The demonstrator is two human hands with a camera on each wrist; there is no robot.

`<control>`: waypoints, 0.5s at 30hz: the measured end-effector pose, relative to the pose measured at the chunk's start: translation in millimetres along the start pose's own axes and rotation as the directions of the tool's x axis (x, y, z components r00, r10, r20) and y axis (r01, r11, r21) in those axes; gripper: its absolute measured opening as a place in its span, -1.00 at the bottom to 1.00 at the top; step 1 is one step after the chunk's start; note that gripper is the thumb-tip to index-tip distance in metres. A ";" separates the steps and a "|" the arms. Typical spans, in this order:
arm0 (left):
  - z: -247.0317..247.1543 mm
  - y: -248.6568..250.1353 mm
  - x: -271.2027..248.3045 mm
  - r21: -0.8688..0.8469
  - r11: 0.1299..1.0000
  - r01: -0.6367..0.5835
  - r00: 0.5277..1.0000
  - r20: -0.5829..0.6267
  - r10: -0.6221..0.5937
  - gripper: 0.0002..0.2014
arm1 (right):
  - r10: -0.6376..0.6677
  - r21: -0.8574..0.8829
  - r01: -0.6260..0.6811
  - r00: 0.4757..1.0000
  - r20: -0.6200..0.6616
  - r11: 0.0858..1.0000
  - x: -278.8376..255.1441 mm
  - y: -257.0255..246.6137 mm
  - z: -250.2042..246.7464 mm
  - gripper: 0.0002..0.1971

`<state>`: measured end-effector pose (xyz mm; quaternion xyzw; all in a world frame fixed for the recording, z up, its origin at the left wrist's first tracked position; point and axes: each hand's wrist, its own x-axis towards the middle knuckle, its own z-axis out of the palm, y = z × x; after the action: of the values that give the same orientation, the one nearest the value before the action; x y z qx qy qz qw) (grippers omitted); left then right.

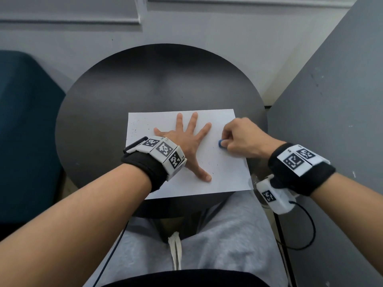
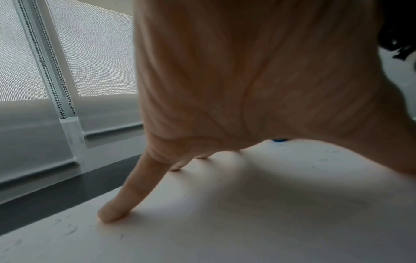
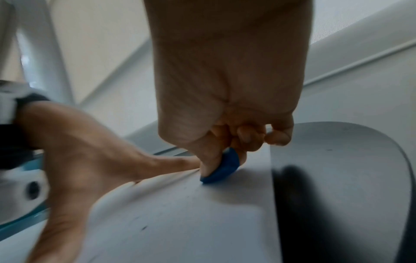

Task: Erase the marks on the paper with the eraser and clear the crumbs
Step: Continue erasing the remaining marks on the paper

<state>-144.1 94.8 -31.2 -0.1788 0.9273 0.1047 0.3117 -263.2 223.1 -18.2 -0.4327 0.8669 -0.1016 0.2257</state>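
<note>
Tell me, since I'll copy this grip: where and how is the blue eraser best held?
Pinch the eraser's upper half from above, thumb on one broad face and fingers opposite, as the right hand does. Its lower edge sits tilted on the paper, so that end must stay free.

The head view looks steeply down from above onto the round bench, taking in both forearms and the whole sheet of paper. The left wrist view sits close under the left hand, low over the paper, facing toward window blinds. The right wrist view looks along the right hand from very near. All three share the paper and the blue eraser.
</note>
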 end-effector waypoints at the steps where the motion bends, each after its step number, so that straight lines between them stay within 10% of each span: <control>1: 0.3 0.1 0.1 -0.002 1.000 0.000 1.000 0.000 0.000 0.48 | 0.019 0.018 -0.019 0.999 -0.025 1.000 2.3 2.1 0.5 -0.90; 15: 0.2 0.4 -1.0 0.002 1.000 0.001 1.000 -0.004 -0.001 0.48 | -0.022 0.013 0.021 0.995 0.102 1.000 -9.7 -3.9 6.8 -0.90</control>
<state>-143.4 95.5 -30.7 -0.1793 0.9280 0.1030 0.3099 -252.1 228.6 -19.8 -0.4451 0.8489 -0.0869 0.2714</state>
